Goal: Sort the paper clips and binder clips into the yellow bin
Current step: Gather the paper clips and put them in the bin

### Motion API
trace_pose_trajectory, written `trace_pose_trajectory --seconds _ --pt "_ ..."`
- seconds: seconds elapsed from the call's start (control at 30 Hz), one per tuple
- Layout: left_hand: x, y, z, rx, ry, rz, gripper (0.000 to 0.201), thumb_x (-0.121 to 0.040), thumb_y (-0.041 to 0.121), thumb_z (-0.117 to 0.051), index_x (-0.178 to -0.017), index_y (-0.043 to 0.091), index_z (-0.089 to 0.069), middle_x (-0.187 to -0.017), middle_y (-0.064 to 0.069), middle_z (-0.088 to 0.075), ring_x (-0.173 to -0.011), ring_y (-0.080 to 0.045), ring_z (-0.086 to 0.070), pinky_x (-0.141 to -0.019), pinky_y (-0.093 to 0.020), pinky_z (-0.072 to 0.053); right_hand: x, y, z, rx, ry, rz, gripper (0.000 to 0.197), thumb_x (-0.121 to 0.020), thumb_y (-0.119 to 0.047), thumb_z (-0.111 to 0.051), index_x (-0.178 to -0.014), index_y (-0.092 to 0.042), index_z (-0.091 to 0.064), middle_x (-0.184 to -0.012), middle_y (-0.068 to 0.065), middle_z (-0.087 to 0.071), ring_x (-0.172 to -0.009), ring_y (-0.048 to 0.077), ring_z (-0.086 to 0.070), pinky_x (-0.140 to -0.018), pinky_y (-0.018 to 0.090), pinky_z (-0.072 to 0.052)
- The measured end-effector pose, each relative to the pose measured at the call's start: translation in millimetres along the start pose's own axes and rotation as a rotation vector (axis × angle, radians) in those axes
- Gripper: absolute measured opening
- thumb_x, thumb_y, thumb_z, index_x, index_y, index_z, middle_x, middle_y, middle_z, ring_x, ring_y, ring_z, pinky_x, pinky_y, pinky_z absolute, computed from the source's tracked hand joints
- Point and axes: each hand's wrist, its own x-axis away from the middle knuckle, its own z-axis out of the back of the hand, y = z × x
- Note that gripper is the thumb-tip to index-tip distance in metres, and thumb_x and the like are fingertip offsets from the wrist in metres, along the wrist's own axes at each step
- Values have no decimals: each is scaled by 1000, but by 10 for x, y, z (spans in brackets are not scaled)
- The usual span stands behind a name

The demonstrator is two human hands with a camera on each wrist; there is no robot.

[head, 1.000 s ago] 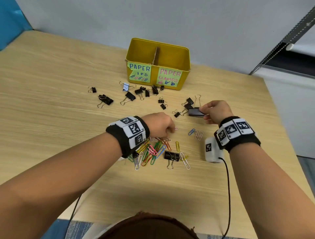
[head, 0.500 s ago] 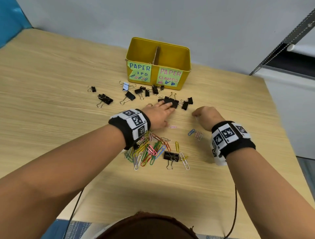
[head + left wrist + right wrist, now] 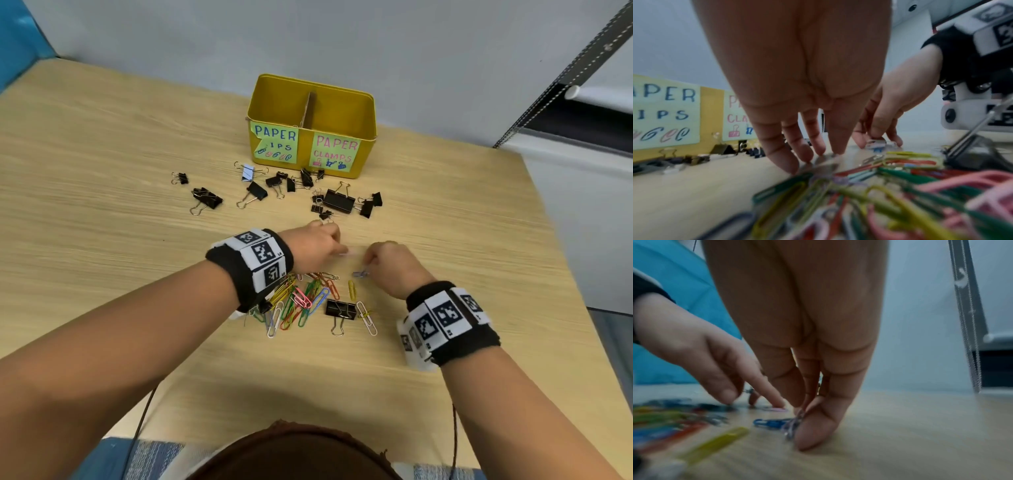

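Observation:
The yellow bin (image 3: 363, 137) stands at the far side, split by a divider and labelled for paper clips on the left and paper clamps on the right. A pile of coloured paper clips (image 3: 301, 298) lies under my left wrist. My left hand (image 3: 320, 246) points its straight fingers (image 3: 816, 149) down at the table, and the index tip touches a pink paper clip (image 3: 777, 409). My right hand (image 3: 380, 262) pinches a silver paper clip (image 3: 794, 424) between thumb and fingers, beside a blue paper clip (image 3: 769, 422).
Black binder clips lie scattered in front of the bin, among them a large binder clip (image 3: 339, 200) and a pair at the left (image 3: 205, 200). Another black binder clip (image 3: 339, 308) sits beside the paper clip pile. The table's right edge (image 3: 555, 240) is close.
A second ago my right hand held the large black binder clip. That clip now lies near the bin. Both hands have pulled back to the paper clips, and the right one has pinched a clip.

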Motion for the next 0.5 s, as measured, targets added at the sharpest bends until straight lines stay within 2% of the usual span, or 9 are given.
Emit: trace_pose_trajectory --seconds 0.07,0.13,0.2,0.27,0.33,0.4,0.5 --pt "15 -9 -6 58 -20 -8 41 -93 13 -44 -133 20 -51 -128 -6 -46 -114 -23 -47 -100 -36 -43 42 -107 -42 -81 -47 92 31 -89 -3 -44 -110 -7 -67 -106 7 -64 -99 21 -57 -81 22 -40" --pt "95 -61 -5 136 -3 0 35 -92 15 -49 -125 17 -58 -121 -5 -53 -109 -21 -52 -98 -34 -45 102 -124 -9 -112 -64 133 28 -88 -5 -47 -107 -11 -67 -95 0 -58 -89 14 -52 -77 19 -36" --pt "210 -118 -10 178 45 -5 36 -89 14 -55 -124 19 -59 -117 -3 -54 -106 -16 -52 -92 -24 -42 165 -60 45 -88 -62 137 18 -84 -7 -56 -97 -14 -66 -89 -2 -57 -84 14 -52 -72 20 -36" --pt "334 -104 -10 214 71 -34 42 -85 17 -62 -127 22 -56 -109 1 -52 -98 -9 -49 -87 -20 -39 243 1 75 -29 -128 115 13 -78 -14 -68 -91 -13 -66 -84 -2 -58 -79 14 -53 -63 21 -40" --pt "424 0 -10 268 22 -82 47 -84 22 -65 -130 26 -54 -100 5 -49 -92 -6 -47 -86 -21 -41 297 20 49 37 -233 73 20 -72 -23 -77 -87 -13 -67 -81 -3 -61 -78 14 -55 -66 23 -44" --pt "451 129 -45 258 -65 -127 45 -86 27 -62 -130 28 -54 -99 4 -53 -89 -6 -48 -80 -21 -41 309 28 -3 103 -272 46 20 -70 -20 -78 -84 -14 -66 -82 -3 -61 -79 15 -56 -65 22 -45" --pt "439 244 -115 167 -110 -122 36 -88 30 -59 -124 27 -60 -107 3 -67 -85 -7 -53 -75 -19 -40 260 59 -10 116 -234 9 16 -74 -11 -74 -89 -10 -68 -84 -2 -60 -73 13 -55 -54 15 -41"
